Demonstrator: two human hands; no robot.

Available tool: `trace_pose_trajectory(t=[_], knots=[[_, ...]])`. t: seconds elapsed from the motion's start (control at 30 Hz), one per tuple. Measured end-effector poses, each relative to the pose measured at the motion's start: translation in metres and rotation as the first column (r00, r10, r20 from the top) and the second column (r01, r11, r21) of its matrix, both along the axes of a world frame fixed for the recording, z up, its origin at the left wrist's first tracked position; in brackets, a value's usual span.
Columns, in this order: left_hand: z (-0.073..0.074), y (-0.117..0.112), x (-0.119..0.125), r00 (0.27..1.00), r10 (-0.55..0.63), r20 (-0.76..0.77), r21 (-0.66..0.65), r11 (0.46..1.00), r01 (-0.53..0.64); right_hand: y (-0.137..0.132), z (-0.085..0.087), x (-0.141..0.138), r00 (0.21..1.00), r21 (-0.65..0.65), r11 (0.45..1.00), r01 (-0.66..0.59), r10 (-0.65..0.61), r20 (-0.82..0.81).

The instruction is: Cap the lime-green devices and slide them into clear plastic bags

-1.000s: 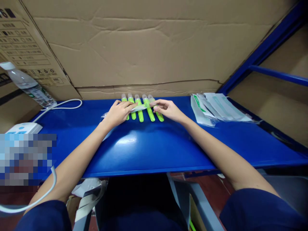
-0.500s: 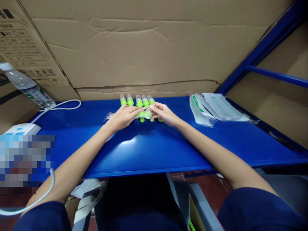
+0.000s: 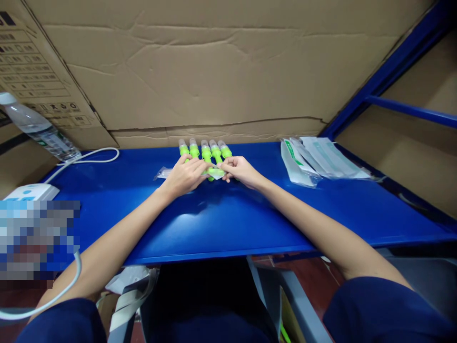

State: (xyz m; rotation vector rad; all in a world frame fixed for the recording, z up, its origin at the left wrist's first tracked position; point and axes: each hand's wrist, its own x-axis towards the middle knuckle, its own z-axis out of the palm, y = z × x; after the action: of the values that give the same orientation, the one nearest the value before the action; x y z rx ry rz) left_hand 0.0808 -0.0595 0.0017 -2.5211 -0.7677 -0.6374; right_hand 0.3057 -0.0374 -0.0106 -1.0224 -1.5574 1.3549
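Several bright green stick-like items with clear caps (image 3: 206,148) lie side by side at the back of the blue table. Over their lower ends, my left hand (image 3: 186,176) is closed on a clear plastic wrapper (image 3: 216,173) with some green showing at it; whether an item is inside I cannot tell. One loose end of clear plastic (image 3: 163,173) sticks out to the left from under this hand. My right hand (image 3: 242,172) pinches the other end of the wrapper between thumb and fingers. Both hands hide the lower parts of the green items.
Flat plastic packets with pale face masks (image 3: 332,157) lie at the right on the blue table (image 3: 214,228). A water bottle (image 3: 39,126) leans at the left, near a white power strip (image 3: 34,191) and its cable. Cardboard (image 3: 214,71) walls the back; a blue frame (image 3: 385,62) bounds the right.
My left fingers, stretched over the wrapper before, have drawn back and curled. The long green piece across the hands is now mostly covered. My right hand has stayed nearly in place.
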Motion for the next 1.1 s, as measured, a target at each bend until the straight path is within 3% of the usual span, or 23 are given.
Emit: trace_pose_trajectory(t=[0.2, 0.37, 0.43, 0.53, 0.6, 0.77, 0.9, 1.0, 1.1], knots=[[0.001, -0.004, 0.003, 1.000, -0.022, 0.018, 0.074, 0.997, 0.020, -0.002, 0.001, 0.000, 0.999, 0.034, 0.999, 0.008, -0.009, 0.048], [0.002, -0.006, 0.003, 0.997, -0.066, 0.047, 0.086, 0.994, 0.061, -0.004, 0.001, -0.001, 0.999, -0.035, 0.999, 0.018, -0.020, -0.046], [0.001, -0.006, 0.002, 0.994, -0.087, 0.066, 0.074, 0.994, 0.082, -0.006, 0.002, 0.000, 0.993, -0.137, 0.984, -0.115, 0.109, -0.055], [0.001, -0.008, 0.002, 0.991, -0.118, 0.060, 0.055, 0.992, 0.115, -0.011, 0.005, 0.000, 0.929, -0.287, 0.883, -0.370, 0.361, -0.088], [0.001, -0.008, 0.001, 0.990, -0.130, 0.048, 0.033, 0.991, 0.128, -0.015, 0.008, 0.000, 0.900, -0.306, 0.847, -0.434, 0.425, -0.100], [0.001, -0.005, -0.002, 0.994, -0.098, 0.049, 0.026, 0.995, 0.097, -0.022, 0.016, -0.003, 0.936, -0.193, 0.918, -0.346, 0.351, -0.011], [-0.001, 0.001, -0.006, 0.995, -0.052, 0.085, 0.073, 0.996, 0.045, -0.022, 0.021, -0.002, 0.967, -0.123, 0.959, -0.254, 0.249, -0.052], [-0.002, 0.004, -0.007, 0.994, 0.033, 0.107, 0.086, 0.995, -0.043, -0.020, 0.021, 0.001, 0.972, -0.115, 0.966, -0.230, 0.222, -0.080], [-0.002, 0.005, -0.008, 0.991, 0.083, 0.101, 0.072, 0.993, -0.090, -0.019, 0.021, 0.004, 0.959, -0.143, 0.949, -0.281, 0.271, -0.082]])
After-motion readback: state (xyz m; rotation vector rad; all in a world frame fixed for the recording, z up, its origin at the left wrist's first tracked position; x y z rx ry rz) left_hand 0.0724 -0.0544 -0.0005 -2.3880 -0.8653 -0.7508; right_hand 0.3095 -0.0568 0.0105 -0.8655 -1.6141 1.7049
